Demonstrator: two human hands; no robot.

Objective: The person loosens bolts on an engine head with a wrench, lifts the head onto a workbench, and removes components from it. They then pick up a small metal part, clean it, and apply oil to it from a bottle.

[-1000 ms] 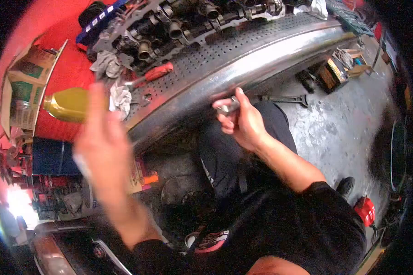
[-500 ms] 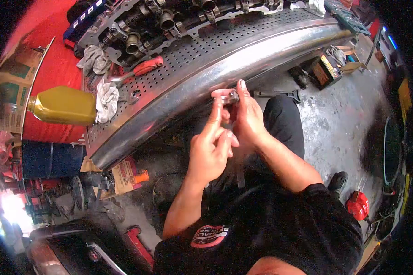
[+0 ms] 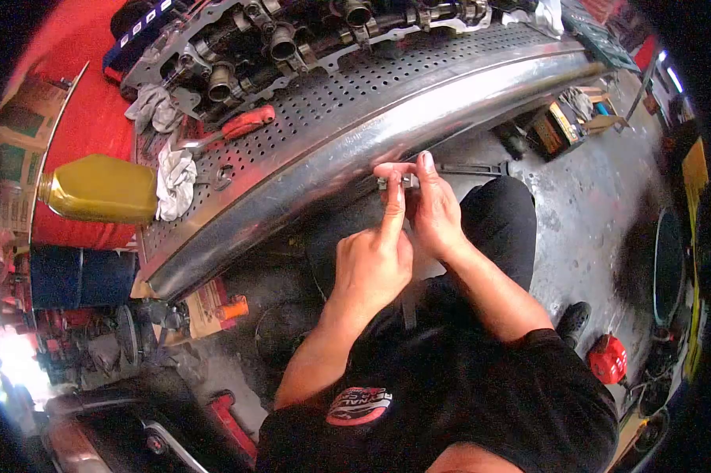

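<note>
My right hand [image 3: 434, 209] pinches a small metal part [image 3: 407, 181] between thumb and fingers, just below the shiny rounded edge of the perforated metal workbench [image 3: 348, 142]. My left hand [image 3: 375, 264] is raised beside it, index finger stretched up and touching the same small part; its other fingers are curled. On the bench behind lies a dark engine cylinder head [image 3: 277, 39] with round ports. A red-handled screwdriver [image 3: 241, 124] lies in front of it, with white rags [image 3: 170, 177] to the left.
A gold oil bottle [image 3: 99, 189] lies on its side at the bench's left end, by a red panel. Below the bench are boxes, a blue drum [image 3: 76, 276] and clutter. A cardboard box [image 3: 564, 122] sits on the grey concrete floor; a red tool [image 3: 608, 359] lies by my foot.
My left hand came in from the left, where it was blurred and raised, and now meets the right hand at the small metal part. The right hand stayed near the bench edge.
</note>
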